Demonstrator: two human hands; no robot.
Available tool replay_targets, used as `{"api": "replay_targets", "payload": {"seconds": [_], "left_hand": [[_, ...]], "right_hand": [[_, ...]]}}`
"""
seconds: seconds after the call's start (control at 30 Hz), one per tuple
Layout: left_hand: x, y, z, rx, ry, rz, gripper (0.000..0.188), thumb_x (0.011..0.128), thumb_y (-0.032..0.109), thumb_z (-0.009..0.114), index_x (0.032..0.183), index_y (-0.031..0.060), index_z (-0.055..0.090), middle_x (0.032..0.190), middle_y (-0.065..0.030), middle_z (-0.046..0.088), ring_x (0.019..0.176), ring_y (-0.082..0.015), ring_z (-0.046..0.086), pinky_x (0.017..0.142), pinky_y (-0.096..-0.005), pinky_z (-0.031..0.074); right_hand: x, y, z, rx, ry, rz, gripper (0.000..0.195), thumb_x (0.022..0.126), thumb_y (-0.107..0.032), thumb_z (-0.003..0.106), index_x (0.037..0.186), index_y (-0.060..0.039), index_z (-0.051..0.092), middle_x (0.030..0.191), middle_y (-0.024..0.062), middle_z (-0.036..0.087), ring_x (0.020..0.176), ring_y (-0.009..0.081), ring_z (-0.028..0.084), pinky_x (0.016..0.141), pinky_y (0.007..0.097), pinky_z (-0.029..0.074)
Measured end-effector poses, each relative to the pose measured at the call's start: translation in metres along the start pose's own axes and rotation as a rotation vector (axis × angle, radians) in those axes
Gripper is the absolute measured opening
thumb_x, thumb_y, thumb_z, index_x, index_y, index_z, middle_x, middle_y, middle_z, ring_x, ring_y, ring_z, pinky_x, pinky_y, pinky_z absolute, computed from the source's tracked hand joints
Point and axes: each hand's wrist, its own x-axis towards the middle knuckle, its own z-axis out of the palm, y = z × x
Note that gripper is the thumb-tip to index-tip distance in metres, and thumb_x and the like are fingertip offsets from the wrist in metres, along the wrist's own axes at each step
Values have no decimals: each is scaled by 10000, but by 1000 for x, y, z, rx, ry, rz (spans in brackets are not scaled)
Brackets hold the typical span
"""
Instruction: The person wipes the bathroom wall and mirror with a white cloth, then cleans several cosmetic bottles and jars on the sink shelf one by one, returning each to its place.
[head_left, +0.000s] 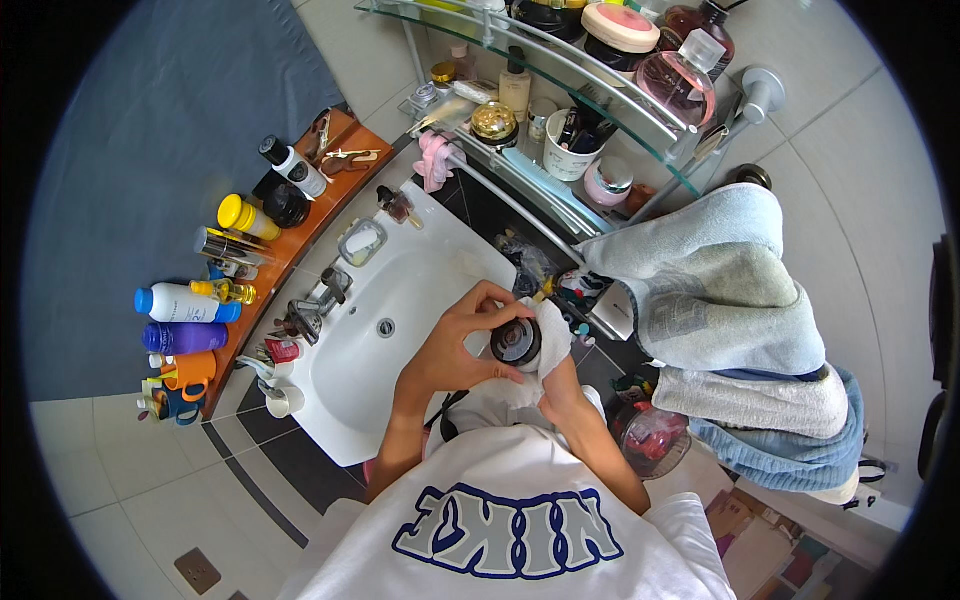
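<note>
My left hand (448, 341) holds a round black jar (516, 341) by its rim, thumb on the near side and fingers on the far side. The jar's flat, printed face is turned up toward me. A white cloth or paper towel (553, 336) wraps the jar's right side and hangs below it. My right hand (561, 396) is inside or behind this cloth, supporting the jar from the right; its fingers are mostly hidden. Both hands are in front of my chest, over the near right edge of a white washbasin (341, 405).
A chrome faucet (306, 315), a soap dish (362, 241) and a white cup (283, 401) stand on the basin's rim. Several bottles line a wooden ledge (289, 225). A glass shelf (600, 112) with cosmetics is ahead; towels (720, 292) hang at right above a bin (656, 450).
</note>
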Motion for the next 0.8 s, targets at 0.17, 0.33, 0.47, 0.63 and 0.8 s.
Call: {"api": "replay_targets", "payload": {"seconds": [0.17,0.33,0.47,0.63,0.8], "left_hand": [[-1,-11,8,-163,138,38,857,690,300,1019,1426,4,696,1373,-102,643,1154,-201,590,994,-336,467],[2,-16,15,-242,238,75,886,724,322,1013,1458,-27,661,1366,-117,693,1158,-187,602,957,-331,454],[-1,-19,18,-278,294,57,1014,682,343,1031,1525,-21,601,1294,-119,756,1166,-174,639,966,-363,454],[-6,-17,12,-169,278,10,1253,597,368,1056,1629,-14,459,1236,-116,800,1199,-182,676,1106,-422,435],[-4,-7,-3,-14,151,43,1355,583,407,1050,1675,-10,363,1275,-107,795,1242,-222,667,1238,-471,374]], "right_hand": [[8,15,-14,-404,-35,-417,543,1179,-485,408,1545,-87,368,1371,98,592,1254,184,622,1042,320,508],[5,17,-18,-525,-67,-570,794,1154,-505,425,1661,-7,71,1516,206,433,1348,271,519,1114,379,446],[-4,5,-12,-519,-163,-519,748,1160,-490,406,1660,-22,105,1515,190,440,1349,247,509,1113,363,444],[20,18,-25,-263,-69,-182,580,1174,-498,426,1568,-73,401,1398,72,572,1202,160,606,984,304,513],[6,3,-13,26,-201,-88,544,1139,-572,494,1450,-130,554,1274,15,673,1149,126,660,944,304,542]]}}
